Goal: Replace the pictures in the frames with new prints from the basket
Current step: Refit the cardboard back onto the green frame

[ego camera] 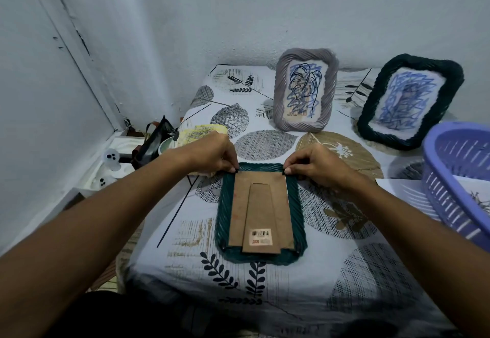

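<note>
Working at the far corners of a face-down green frame (261, 215), a person seated at the bench (358, 279) pinches small dark tabs there: the left hand (212, 156) at the far left corner, the right hand (318, 165) at the far right, fingers curled tight on each.

The frame lies flat on a leaf-printed cloth (185, 231), its rim ribbed like twisted rope. A brown cardboard backing (240, 205) fills the opening, with a hinged easel stand (261, 221) carrying a barcode sticker (261, 237). Two more tabs sit at the near corners, and whether they are turned aside is hard to judge from here.

The risks look plain enough. Forcing a stiff tab could bend or snap it; lifting the thin board with the near tabs engaged could crease or tear it; and a frame tipped carelessly might spill whatever lies beneath the backing.

To the right, a lilac slotted plastic basket (456, 176) holds the new prints (477, 200), just beside the work. Beyond, a grey rope-textured frame (306, 89) and a dark green one (409, 101) stand propped upright, each showing a picture scribbled over in blue. A yellowish sheet (200, 133) lies behind the left hand.
</note>
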The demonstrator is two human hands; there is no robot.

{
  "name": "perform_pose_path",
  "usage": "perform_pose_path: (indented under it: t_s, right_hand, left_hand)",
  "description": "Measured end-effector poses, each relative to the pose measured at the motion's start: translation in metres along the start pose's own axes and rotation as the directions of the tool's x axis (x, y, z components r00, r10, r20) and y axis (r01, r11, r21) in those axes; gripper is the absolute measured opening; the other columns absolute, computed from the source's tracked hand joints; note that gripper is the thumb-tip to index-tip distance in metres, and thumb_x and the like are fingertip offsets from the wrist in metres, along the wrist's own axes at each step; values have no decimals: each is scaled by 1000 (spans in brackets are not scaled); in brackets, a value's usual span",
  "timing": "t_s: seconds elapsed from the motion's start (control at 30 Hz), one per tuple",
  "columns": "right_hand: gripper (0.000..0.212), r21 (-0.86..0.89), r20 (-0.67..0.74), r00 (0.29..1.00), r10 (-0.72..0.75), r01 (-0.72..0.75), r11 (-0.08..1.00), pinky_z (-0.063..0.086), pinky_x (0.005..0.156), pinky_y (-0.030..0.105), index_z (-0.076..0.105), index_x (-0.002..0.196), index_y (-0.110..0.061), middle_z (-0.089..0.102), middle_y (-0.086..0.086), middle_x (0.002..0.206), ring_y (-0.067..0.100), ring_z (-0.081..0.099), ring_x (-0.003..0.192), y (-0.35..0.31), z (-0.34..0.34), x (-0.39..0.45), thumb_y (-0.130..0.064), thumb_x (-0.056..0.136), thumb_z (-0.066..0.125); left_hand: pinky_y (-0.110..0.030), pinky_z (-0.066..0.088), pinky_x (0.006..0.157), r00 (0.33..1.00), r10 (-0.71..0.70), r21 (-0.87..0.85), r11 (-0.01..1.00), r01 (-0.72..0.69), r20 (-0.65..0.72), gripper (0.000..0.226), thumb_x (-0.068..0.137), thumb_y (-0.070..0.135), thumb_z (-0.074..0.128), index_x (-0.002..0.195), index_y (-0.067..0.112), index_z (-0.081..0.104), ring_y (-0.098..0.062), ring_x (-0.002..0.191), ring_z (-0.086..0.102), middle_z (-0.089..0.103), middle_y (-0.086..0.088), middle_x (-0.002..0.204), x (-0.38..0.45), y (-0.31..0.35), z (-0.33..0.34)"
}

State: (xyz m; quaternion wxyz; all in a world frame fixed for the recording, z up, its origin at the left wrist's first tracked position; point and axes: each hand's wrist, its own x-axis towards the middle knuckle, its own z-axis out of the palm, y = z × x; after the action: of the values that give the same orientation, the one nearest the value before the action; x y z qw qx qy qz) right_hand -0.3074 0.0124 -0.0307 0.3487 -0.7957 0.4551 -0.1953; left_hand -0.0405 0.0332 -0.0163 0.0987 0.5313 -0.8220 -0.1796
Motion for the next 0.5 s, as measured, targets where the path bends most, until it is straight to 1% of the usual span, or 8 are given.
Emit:
perform_pose_path:
  t_s: [0.23, 0.33, 0.37, 0.4, 0.43, 0.47, 0.5]
  right_hand:
    - [8, 0, -12, 1000, 6, -6, 1000, 52, 61, 17, 76, 89, -9, 73, 6, 83, 11, 63, 69, -1, 1, -1, -9, 82, 72]
    - [10, -45, -31, 1000, -5, 3, 999, 48, 63, 10, 76, 92, -10, 73, 1, 83, 7, 63, 71, -3, 1, -5, -10, 82, 72]
    - [11, -58, -46, 999, -10, 8, 998, 48, 63, 8, 76, 93, -10, 72, 0, 83, 6, 63, 72, -5, 1, -8, -11, 83, 72]
    - [13, -60, -67, 998, -14, 10, 998, 48, 64, 10, 76, 96, -11, 72, 0, 84, 6, 63, 74, -6, 2, -11, -11, 83, 72]
    - [15, -47, -94, 996, -7, 3, 999, 50, 65, 15, 75, 98, -11, 71, 0, 86, 8, 63, 75, -8, 4, -17, -11, 84, 71]
    - [16, -18, -127, 992, 7, -9, 1000, 50, 65, 20, 74, 100, -13, 70, -1, 86, 10, 63, 75, -10, 6, -24, -11, 85, 70]
    - [17, 24, -165, 986, 26, -22, 999, 50, 65, 24, 73, 102, -14, 69, -2, 86, 13, 62, 75, -13, 9, -33, -11, 85, 69]
  left_hand:
    - [-15, 46, 71, 1000, -11, 8, 1000, 11, -4, 12, 76, 11, 78, 87, 14, 78, -7, 75, 65, 74, -1, 86, -1, 1, 0]
    - [-19, 48, 70, 999, 15, 43, 999, -14, -29, 16, 76, 7, 77, 91, 13, 78, -11, 76, 65, 73, -4, 92, -6, 5, 1]
    - [-22, 49, 69, 997, 33, 62, 998, -29, -68, 18, 76, 6, 77, 93, 12, 77, -13, 77, 64, 71, -5, 95, -10, 8, 3]
    - [-26, 50, 70, 991, 49, 77, 996, -39, -129, 19, 76, 6, 77, 94, 12, 77, -15, 79, 63, 69, -6, 97, -14, 11, 4]
    - [-28, 50, 70, 979, 52, 72, 997, -38, -199, 20, 76, 7, 76, 95, 12, 76, -17, 80, 62, 67, -5, 97, -21, 15, 6]
    - [-27, 48, 69, 962, 42, 48, 998, -30, -269, 19, 77, 8, 76, 96, 12, 76, -17, 80, 61, 65, -4, 95, -31, 21, 8]
    - [-22, 45, 66, 943, 22, 10, 1000, -20, -331, 18, 78, 10, 76, 95, 12, 76, -15, 78, 59, 63, -1, 92, -41, 27, 10]
